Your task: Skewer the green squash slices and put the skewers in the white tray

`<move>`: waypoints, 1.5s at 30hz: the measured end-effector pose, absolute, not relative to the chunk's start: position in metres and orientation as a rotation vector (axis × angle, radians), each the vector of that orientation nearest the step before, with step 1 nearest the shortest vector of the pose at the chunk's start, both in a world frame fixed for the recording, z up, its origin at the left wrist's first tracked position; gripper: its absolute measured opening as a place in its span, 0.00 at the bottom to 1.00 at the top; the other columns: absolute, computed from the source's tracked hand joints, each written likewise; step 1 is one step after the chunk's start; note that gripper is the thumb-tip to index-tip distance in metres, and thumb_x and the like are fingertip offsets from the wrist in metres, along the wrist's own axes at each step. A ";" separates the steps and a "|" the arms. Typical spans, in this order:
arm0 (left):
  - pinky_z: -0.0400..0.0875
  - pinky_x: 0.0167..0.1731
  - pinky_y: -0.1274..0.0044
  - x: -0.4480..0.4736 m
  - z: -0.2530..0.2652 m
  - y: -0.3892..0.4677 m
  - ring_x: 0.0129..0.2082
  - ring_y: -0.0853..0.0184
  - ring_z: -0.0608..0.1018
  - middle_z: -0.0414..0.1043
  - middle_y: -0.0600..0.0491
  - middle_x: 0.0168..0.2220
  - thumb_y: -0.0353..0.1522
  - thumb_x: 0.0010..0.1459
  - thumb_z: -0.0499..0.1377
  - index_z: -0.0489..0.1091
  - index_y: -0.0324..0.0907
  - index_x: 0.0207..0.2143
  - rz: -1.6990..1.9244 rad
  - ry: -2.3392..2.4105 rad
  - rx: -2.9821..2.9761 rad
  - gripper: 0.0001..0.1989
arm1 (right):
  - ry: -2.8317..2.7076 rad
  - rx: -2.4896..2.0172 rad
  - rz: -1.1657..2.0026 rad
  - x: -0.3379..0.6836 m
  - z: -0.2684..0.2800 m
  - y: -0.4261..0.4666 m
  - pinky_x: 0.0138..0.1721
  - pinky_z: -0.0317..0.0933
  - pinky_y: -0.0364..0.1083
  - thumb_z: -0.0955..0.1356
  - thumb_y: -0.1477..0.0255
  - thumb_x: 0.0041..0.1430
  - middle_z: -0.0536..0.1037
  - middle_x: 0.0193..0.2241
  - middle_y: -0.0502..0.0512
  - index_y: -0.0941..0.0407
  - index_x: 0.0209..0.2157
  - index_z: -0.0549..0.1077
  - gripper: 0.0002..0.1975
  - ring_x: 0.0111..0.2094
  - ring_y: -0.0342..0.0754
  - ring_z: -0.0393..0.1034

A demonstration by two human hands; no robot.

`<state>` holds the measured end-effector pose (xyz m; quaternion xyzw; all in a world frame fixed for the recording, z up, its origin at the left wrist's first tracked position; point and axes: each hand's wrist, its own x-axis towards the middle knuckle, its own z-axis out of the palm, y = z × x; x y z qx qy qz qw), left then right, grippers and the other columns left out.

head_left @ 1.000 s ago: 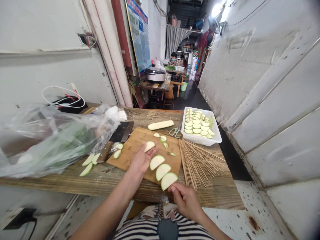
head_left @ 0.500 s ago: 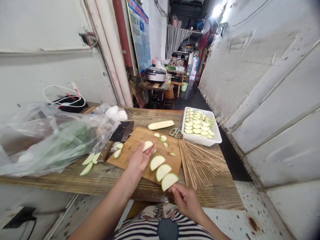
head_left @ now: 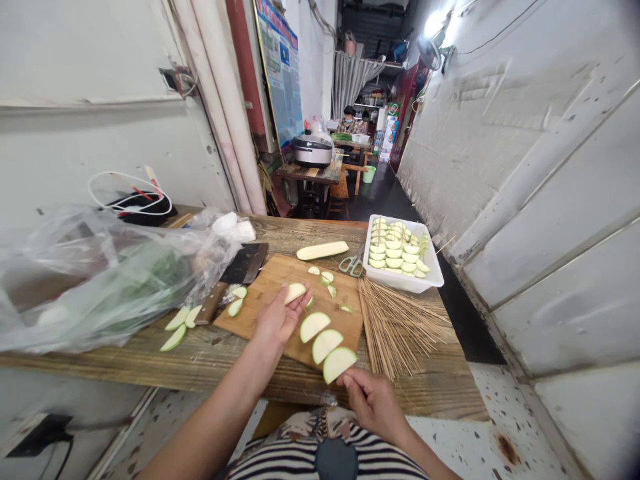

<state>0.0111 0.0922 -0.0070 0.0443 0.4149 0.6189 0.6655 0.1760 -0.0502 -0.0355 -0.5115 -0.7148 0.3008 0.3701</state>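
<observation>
My left hand [head_left: 275,323] is over the wooden cutting board [head_left: 265,288], its fingers closed around a pale half-round zucchini slice [head_left: 295,292]. My right hand [head_left: 374,400], in a pinch at the board's near right corner, grips the end of a skewer mostly hidden by the slices on it. Three green-edged zucchini slices [head_left: 327,345] sit in a row along that skewer, pointing up towards my left hand. Small zucchini offcuts [head_left: 327,277] lie on the board's far part, and two more pieces [head_left: 235,307] at its left edge.
Right of the board lies a fan of bamboo skewers [head_left: 400,327]; behind them stands a white tub [head_left: 433,280] of skewered slices. Scissors [head_left: 353,267] and a peeled zucchini piece [head_left: 323,250] lie beyond the board. A cleaver [head_left: 210,303] and plastic bag [head_left: 115,287] are left.
</observation>
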 end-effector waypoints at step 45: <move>0.73 0.41 0.69 0.023 -0.015 0.081 0.31 0.63 0.80 0.76 0.44 0.30 0.24 0.56 0.53 0.71 0.35 0.28 1.308 0.904 0.250 0.07 | -1.793 -1.332 0.836 0.177 -0.041 -0.052 0.20 0.49 0.38 0.56 0.68 0.64 0.66 0.17 0.48 0.58 0.27 0.70 0.18 0.18 0.40 0.57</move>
